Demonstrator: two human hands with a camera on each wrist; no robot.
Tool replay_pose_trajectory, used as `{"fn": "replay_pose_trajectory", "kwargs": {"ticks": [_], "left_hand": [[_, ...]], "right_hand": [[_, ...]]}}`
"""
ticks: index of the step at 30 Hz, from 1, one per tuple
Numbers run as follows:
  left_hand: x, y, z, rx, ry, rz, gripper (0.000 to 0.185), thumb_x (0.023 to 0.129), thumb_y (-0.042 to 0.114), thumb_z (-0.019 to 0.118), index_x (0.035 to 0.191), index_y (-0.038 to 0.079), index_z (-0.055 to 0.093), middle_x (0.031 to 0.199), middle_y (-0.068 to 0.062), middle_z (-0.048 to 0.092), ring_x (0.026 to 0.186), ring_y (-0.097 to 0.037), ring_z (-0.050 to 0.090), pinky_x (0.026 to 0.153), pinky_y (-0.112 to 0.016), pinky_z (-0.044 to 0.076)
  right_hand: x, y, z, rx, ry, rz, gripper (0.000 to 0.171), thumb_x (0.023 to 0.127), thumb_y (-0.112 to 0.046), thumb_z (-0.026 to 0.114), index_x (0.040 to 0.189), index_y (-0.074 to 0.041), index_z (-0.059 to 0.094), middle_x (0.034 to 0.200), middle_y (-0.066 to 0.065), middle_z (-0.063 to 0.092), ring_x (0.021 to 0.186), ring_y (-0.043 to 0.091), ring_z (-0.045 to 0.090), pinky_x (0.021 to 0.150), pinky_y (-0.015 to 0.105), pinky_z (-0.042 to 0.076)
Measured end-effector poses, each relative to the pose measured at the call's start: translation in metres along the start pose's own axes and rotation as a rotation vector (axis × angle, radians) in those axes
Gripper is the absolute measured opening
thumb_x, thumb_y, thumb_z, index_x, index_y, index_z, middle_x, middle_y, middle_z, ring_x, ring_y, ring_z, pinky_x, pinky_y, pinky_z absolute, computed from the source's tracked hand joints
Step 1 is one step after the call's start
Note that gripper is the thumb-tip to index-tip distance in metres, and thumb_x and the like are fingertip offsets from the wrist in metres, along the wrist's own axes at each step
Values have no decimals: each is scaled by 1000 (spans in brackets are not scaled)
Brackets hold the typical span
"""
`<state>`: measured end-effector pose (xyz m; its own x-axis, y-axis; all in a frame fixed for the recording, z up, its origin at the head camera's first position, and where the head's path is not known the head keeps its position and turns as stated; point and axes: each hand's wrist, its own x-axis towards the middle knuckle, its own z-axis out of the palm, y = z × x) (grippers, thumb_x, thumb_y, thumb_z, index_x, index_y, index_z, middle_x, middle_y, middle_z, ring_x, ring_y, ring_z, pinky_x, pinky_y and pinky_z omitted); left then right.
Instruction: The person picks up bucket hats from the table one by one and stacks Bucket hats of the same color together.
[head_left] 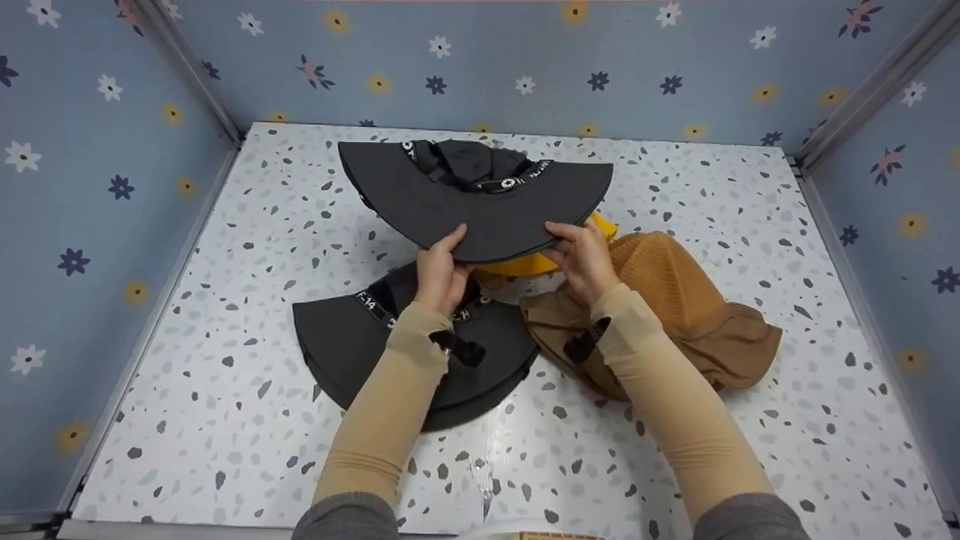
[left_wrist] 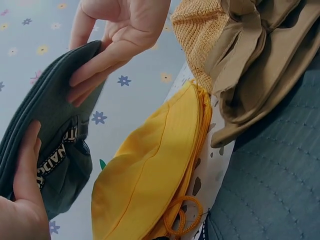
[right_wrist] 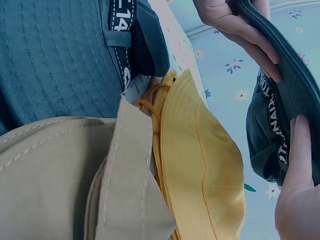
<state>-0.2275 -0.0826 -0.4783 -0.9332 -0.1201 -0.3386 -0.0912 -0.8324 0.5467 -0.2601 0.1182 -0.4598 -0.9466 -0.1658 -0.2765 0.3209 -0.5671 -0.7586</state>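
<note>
In the head view a black wide-brimmed bucket hat (head_left: 480,217), folded into a half-round, is lifted above the table. My left hand (head_left: 441,281) pinches its near brim edge, and my right hand (head_left: 585,259) pinches the same edge farther right. Both thumbs lie on top of the brim, with fingers beneath. White lettering runs along the hat's band (right_wrist: 275,117). Below my left forearm lies another folded black hat (head_left: 345,345). Partly hidden behind the hands is a yellow hat (left_wrist: 150,160) with an orange cord (left_wrist: 182,215).
On the right lie a ribbed orange-brown hat (head_left: 660,277) and a brown fabric hat brim (head_left: 720,352), bunched together. The speckled white table (head_left: 225,420) is enclosed by blue flowered panels (head_left: 480,67). A pale object (head_left: 495,531) is cut off at the bottom edge.
</note>
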Motion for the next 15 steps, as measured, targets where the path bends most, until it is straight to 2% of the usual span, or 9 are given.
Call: {"fn": "replay_pose_trajectory", "kwargs": {"ticks": [4,9,11,15], "left_hand": [[-3,-1,0,-2,-26,20,56,98,0,56,149,15,37,139,-11,55,116,-27,62,98,-44,52],[-9,-6,-1,29,-45,35,54,99,1,55,148,18,39,123,-7,59,100,-21,67,86,-39,57],[-11,-8,-3,32,-49,37,55,99,1,55,148,18,39,123,-7,59,100,-21,67,83,-37,57],[-13,-13,-6,20,-48,27,57,98,-1,55,149,18,38,128,-8,58,106,-22,65,87,-38,57]], "right_hand": [[0,-1,0,49,3,-20,43,98,-3,57,140,-7,46,101,10,74,86,23,75,78,36,61],[2,-3,-2,95,40,-79,47,100,-9,56,145,-7,40,106,10,73,88,21,74,77,33,61],[2,-4,-2,117,60,-99,49,100,-10,56,146,-8,39,109,11,71,88,21,74,77,32,61],[3,-4,-1,158,112,-113,54,99,-8,58,149,-11,37,113,11,67,89,20,73,78,30,60]]}}
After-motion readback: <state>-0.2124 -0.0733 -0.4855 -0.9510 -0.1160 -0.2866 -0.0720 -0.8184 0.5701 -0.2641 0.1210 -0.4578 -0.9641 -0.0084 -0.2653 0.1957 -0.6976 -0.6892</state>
